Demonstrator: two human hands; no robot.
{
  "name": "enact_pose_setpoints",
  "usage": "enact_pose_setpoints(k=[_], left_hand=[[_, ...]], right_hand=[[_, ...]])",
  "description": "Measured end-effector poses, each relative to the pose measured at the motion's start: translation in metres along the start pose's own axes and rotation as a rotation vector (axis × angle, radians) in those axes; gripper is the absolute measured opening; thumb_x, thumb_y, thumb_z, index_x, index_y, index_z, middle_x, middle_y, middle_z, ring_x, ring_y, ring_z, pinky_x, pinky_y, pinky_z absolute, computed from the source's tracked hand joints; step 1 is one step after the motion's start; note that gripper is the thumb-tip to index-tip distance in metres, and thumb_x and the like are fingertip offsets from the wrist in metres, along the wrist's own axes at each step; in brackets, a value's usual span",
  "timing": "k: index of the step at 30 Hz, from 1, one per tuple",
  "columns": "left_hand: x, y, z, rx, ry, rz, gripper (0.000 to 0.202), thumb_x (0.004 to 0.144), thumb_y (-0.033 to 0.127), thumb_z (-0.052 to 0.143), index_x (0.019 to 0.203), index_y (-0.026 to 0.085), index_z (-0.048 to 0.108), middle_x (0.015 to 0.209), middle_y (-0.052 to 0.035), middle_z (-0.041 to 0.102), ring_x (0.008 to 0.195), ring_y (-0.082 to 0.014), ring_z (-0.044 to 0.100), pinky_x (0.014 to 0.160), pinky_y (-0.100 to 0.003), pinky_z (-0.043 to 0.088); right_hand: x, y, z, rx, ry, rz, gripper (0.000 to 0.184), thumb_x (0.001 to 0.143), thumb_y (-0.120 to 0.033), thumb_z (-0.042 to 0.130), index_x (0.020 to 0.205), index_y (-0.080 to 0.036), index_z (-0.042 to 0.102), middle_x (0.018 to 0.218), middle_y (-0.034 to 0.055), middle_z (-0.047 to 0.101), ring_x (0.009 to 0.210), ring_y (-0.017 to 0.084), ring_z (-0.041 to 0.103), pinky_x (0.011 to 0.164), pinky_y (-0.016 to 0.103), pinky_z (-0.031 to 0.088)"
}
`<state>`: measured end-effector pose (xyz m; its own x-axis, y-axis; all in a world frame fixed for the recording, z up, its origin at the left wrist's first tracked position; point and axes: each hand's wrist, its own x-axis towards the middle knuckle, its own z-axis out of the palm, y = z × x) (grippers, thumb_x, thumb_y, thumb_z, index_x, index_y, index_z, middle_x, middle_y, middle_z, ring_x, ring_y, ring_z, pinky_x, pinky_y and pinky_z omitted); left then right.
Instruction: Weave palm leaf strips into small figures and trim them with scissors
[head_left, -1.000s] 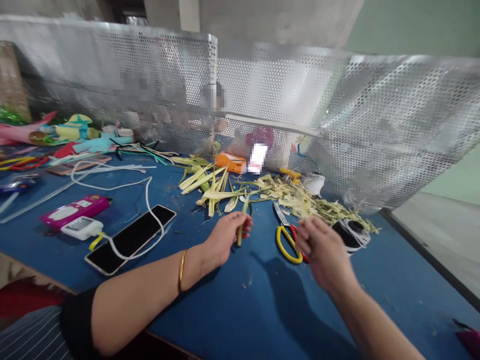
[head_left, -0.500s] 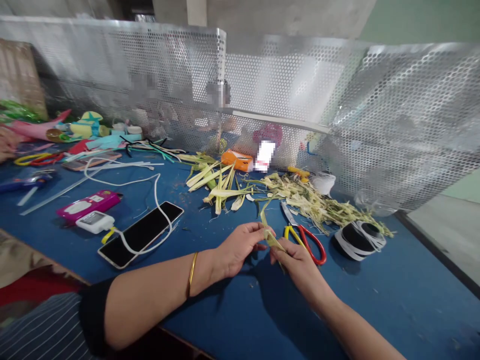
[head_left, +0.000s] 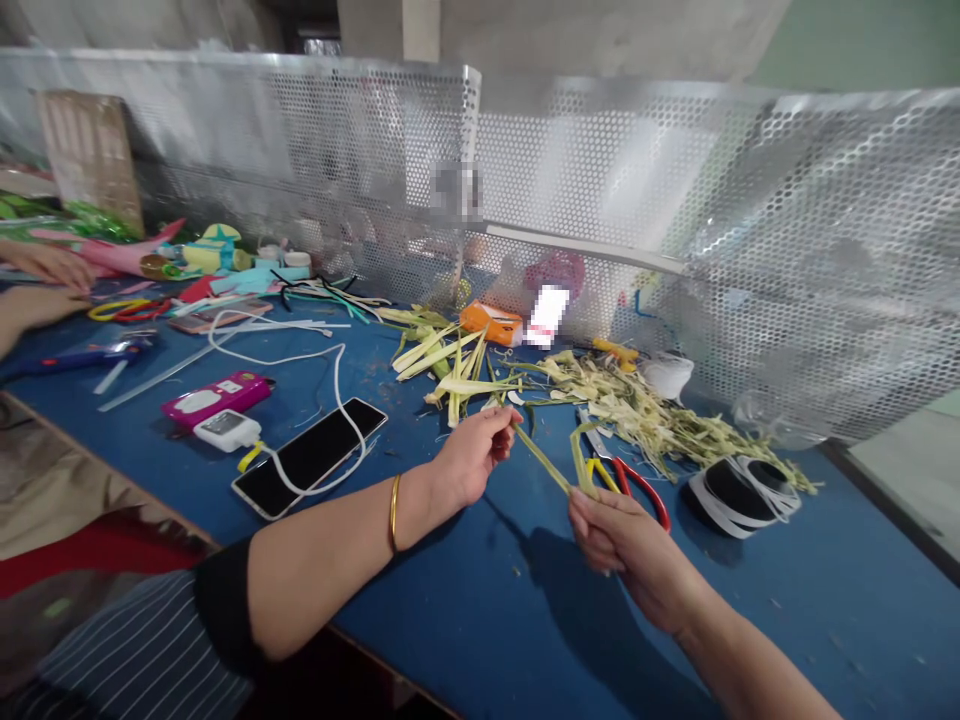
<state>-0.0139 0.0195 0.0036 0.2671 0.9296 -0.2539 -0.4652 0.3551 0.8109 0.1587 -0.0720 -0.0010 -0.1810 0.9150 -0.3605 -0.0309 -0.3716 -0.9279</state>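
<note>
A thin green leaf strip stretches between my two hands above the blue table. My left hand pinches its upper end. My right hand is closed round its lower end, with a second strand curling up from the fist. Just behind my right hand lie scissors with red and yellow handles. A pile of cut leaf strips sits behind my left hand.
A heap of leaf scraps, a roll of black tape, a phone on a white cable, a pink device and an orange box lie on the table. A perforated metal screen backs it. Another person's hand is far left.
My hands met at the leaf strip, then drew apart, so the strip is now pulled out straight between them. The view has shifted to the left.
</note>
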Motion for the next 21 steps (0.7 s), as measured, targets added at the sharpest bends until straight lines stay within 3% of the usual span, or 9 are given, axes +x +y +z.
enact_pose_setpoints(k=[2, 6, 10, 12, 14, 16, 18, 21], left_hand=[[0.000, 0.001, 0.000, -0.074, 0.000, -0.024, 0.021, 0.088, 0.018, 0.054, 0.070, 0.013, 0.062, 0.055, 0.0031, 0.045, 0.049, -0.0056, 0.041, 0.050, -0.019, 0.028], [-0.002, 0.000, -0.001, -0.104, -0.034, 0.014, 0.020, 0.087, 0.027, 0.059, 0.073, 0.013, 0.063, 0.058, 0.0037, 0.044, 0.052, -0.0061, 0.042, 0.051, -0.019, 0.032], [-0.011, -0.009, 0.000, 0.116, -0.180, 0.030, 0.034, 0.074, 0.043, 0.075, 0.092, 0.014, 0.070, 0.063, 0.0047, 0.046, 0.055, -0.0057, 0.040, 0.053, -0.020, 0.032], [-0.017, -0.015, 0.002, 0.261, -0.253, -0.009, 0.036, 0.072, 0.045, 0.075, 0.088, 0.013, 0.070, 0.062, 0.0039, 0.047, 0.056, -0.0066, 0.041, 0.055, -0.020, 0.034], [-0.022, -0.018, 0.004, 0.310, -0.222, 0.037, 0.036, 0.075, 0.048, 0.071, 0.079, 0.013, 0.068, 0.065, 0.0015, 0.051, 0.061, -0.0082, 0.046, 0.058, -0.021, 0.037], [-0.024, -0.018, 0.006, 0.247, -0.174, 0.077, 0.036, 0.076, 0.050, 0.069, 0.071, 0.014, 0.061, 0.074, -0.0019, 0.057, 0.069, -0.0108, 0.053, 0.064, -0.023, 0.042], [-0.024, -0.015, 0.007, 0.162, -0.121, 0.107, 0.038, 0.076, 0.051, 0.067, 0.069, 0.017, 0.053, 0.074, -0.0008, 0.058, 0.066, -0.0106, 0.055, 0.064, -0.024, 0.044], [-0.024, -0.014, 0.008, 0.216, 0.002, 0.129, 0.038, 0.076, 0.053, 0.066, 0.073, 0.019, 0.050, 0.055, 0.0087, 0.039, 0.043, -0.0051, 0.032, 0.045, -0.020, 0.029]], right_hand=[[0.000, -0.001, 0.000, 0.165, -0.081, 0.056, 0.048, 0.070, -0.056, 0.073, 0.057, -0.020, 0.044, 0.044, -0.0126, 0.020, 0.039, 0.003, 0.011, 0.043, 0.022, 0.014], [0.002, 0.002, 0.001, 0.300, -0.144, 0.037, 0.045, 0.073, -0.047, 0.073, 0.055, -0.019, 0.043, 0.043, -0.0122, 0.020, 0.038, 0.002, 0.012, 0.041, 0.021, 0.013], [0.004, 0.005, 0.004, 0.328, -0.119, 0.038, 0.045, 0.070, -0.049, 0.074, 0.056, -0.018, 0.044, 0.043, -0.0126, 0.021, 0.037, 0.002, 0.012, 0.040, 0.020, 0.013], [0.005, 0.006, 0.006, 0.325, -0.108, 0.054, 0.048, 0.067, -0.051, 0.076, 0.055, -0.019, 0.042, 0.042, -0.0131, 0.019, 0.037, 0.001, 0.011, 0.040, 0.020, 0.012], [0.005, 0.007, 0.009, 0.299, -0.088, 0.065, 0.050, 0.065, -0.055, 0.076, 0.055, -0.019, 0.041, 0.041, -0.0132, 0.020, 0.036, 0.001, 0.012, 0.039, 0.020, 0.011], [0.006, 0.008, 0.013, 0.228, -0.029, 0.063, 0.049, 0.066, -0.061, 0.072, 0.060, -0.018, 0.047, 0.041, -0.0111, 0.031, 0.035, 0.002, 0.016, 0.039, 0.020, 0.012], [0.006, 0.009, 0.017, 0.130, 0.060, 0.044, 0.051, 0.069, -0.067, 0.065, 0.070, -0.017, 0.055, 0.046, -0.0078, 0.044, 0.035, 0.002, 0.019, 0.038, 0.020, 0.012], [0.006, 0.009, 0.020, 0.035, 0.123, 0.017, 0.057, 0.070, -0.074, 0.058, 0.075, -0.017, 0.056, 0.048, -0.0082, 0.042, 0.036, 0.002, 0.018, 0.038, 0.020, 0.009]])
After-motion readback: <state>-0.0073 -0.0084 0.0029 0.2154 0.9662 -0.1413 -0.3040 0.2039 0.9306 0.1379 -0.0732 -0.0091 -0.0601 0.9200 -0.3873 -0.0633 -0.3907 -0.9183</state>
